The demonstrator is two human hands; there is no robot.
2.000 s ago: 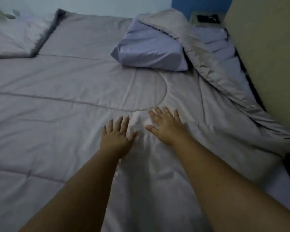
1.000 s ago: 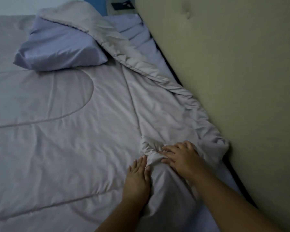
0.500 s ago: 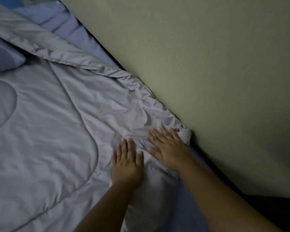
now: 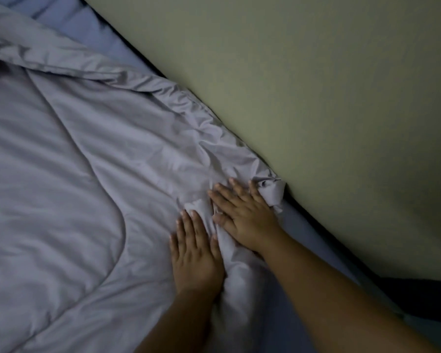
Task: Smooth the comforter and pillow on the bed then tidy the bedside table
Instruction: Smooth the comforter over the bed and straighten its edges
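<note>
Two hands, left hand (image 4: 195,253) and right hand (image 4: 245,215), lie spread and flat on one comforter (image 4: 87,174), beside the headboard (image 4: 329,110). Since a half-second ago, they have barely shifted; the view has edged closer.

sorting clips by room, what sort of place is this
Most likely a bedroom: a quilted grey comforter spread over a blue bedsheet, beside an upholstered headboard. Both hands, left hand and right hand, press the comforter flat.
</note>
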